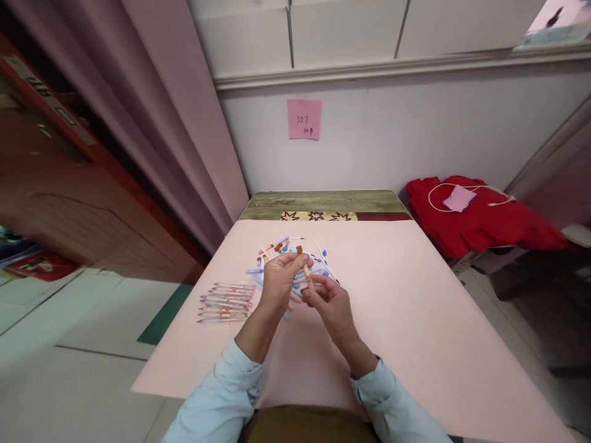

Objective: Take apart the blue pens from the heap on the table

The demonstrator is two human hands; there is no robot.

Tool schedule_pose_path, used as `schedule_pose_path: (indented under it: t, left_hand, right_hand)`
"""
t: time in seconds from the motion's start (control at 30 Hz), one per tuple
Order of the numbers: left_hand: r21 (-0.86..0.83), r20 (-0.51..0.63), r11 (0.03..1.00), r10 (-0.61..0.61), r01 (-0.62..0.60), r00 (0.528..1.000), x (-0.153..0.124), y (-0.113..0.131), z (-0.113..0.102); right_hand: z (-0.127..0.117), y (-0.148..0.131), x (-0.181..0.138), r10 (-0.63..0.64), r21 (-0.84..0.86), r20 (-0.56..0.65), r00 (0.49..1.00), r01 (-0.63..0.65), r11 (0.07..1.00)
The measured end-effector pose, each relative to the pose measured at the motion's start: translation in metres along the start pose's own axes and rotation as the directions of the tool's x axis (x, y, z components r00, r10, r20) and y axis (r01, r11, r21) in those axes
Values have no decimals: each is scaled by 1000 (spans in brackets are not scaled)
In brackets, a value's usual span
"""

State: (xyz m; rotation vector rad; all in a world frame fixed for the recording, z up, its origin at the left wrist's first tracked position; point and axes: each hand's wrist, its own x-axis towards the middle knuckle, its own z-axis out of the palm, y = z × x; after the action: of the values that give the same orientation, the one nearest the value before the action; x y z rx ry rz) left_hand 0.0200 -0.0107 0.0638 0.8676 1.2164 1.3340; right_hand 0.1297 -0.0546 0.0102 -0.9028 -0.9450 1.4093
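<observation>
Plainly, a brown-topped pen (306, 271) bridges left grip (279, 278) and right grip (333, 306).

The pen (306, 271) is showing a tan-orange barrel under a brown cap (299, 249). Loose parts (319, 269) are mixing blues, white and brown; the row of pencil-like sticks (226, 303) is carrying reddish marks on pale barrels. The sheet (392, 320) is showing plain pale pink, the tabletop (323, 200) streaky green, its cream strip (316, 216) displaying brown starbursts. The sleeves (226, 387) are showing light blue, the cloth (489, 231) bright red.

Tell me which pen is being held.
The pale orange pen with the brown end, in the left hand and right hand; the others lie on the table.
</observation>
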Motion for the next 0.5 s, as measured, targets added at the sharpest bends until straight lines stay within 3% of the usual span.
schedule_pose_path:
  t: [0.17, 0.37, 0.5]
  left_hand:
    - [-15, 12, 999, 37, -37, 999, -4, -2, -1]
    - [68, 134, 997, -36, 27, 990, -18, -16, -6]
    - [95, 134, 995, -40, 27, 990, -22, -19, -4]
  right_hand:
    - [-3, 3, -2, -3, -26, -53, 999, 2, 1000]
    - [-4, 4, -1, -89, -40, -113, 990, 85, 996]
    - [-5, 4, -1, -77, -47, -126, 989, 72, 996]
